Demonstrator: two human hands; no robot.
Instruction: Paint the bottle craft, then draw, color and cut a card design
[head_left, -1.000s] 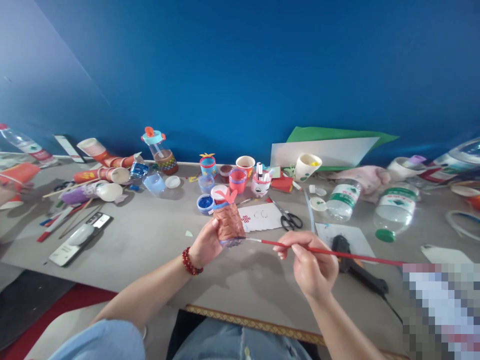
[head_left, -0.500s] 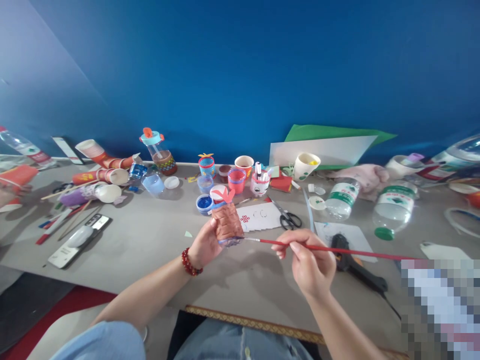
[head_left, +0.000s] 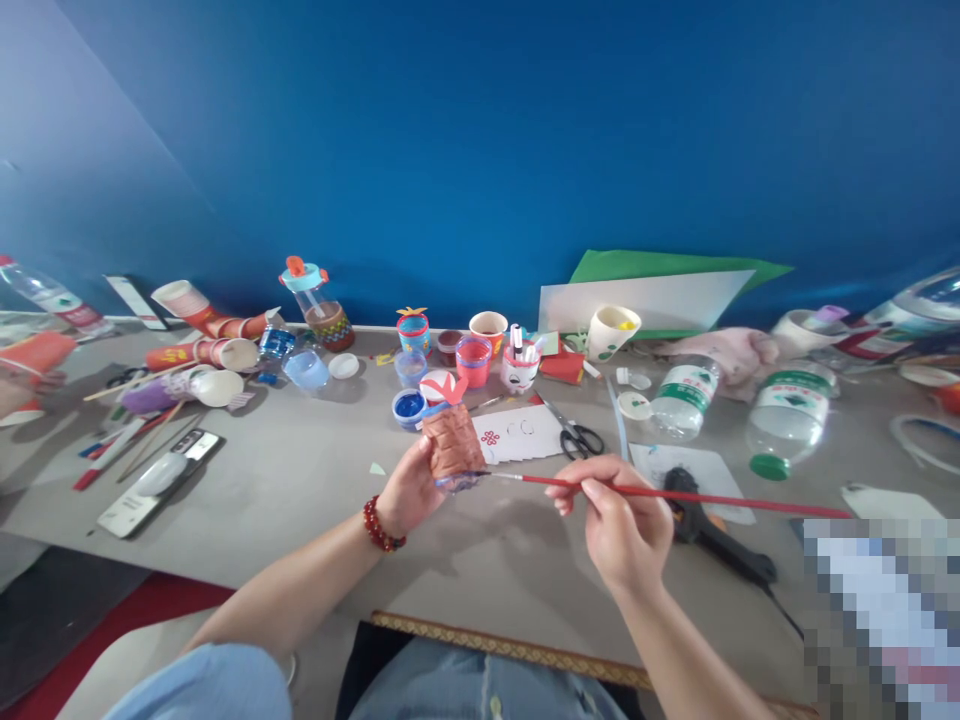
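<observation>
My left hand (head_left: 411,487) is closed around a brown-painted cup (head_left: 456,440) with a blue-purple edge, holding it tilted above the table. A red paper piece (head_left: 447,390) shows at the cup's far end. Between the fingers of my right hand (head_left: 619,515) is a long red paintbrush (head_left: 551,484), its dark tip at the blue-purple edge nearest me. Just beyond the cup stand an open pot of blue paint (head_left: 409,406) and a pot of red paint (head_left: 474,358).
Right of the cup lie a drawn-on paper sheet (head_left: 517,445), scissors (head_left: 581,440) and a black glue gun (head_left: 720,545). Water bottles (head_left: 791,410) stand farther right. To the left are paper cups (head_left: 202,352) and a phone (head_left: 157,485). Another person's hand (head_left: 15,392) holds an orange cup.
The paintbrush has shifted very slightly along the cup's blue-purple edge, with my right hand moving a little. My left hand and the cup have hardly moved.
</observation>
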